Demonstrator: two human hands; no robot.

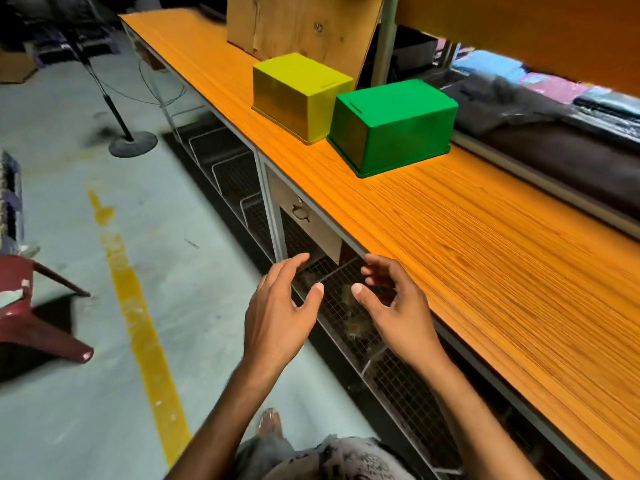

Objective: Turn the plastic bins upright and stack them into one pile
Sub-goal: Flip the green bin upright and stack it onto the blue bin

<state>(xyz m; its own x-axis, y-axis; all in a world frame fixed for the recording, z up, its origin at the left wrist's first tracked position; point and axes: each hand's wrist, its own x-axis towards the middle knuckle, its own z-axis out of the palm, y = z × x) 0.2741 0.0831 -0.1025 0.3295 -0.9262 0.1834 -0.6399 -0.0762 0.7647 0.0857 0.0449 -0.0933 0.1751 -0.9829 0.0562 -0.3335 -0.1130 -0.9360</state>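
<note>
Both my hands hang empty, fingers spread, off the desk (485,254) edge. Green bin (391,126) and yellow bin (298,95) sit upside down ahead, well apart from me; right hand (394,306) nearer than left hand (277,317).

Both hands, left (277,317) and right (398,306), hang empty with fingers spread, off the front edge of the bench (485,258), and a wide bare stretch of benchtop lies between them and the bins. The overturned green bin (391,128) and yellow bin (299,95) stand just beside each other, leaving almost no gap between. A leaning plywood board (298,26) closes in just behind the yellow bin, and dark bundles (554,133) line the bench's back edge.
</note>
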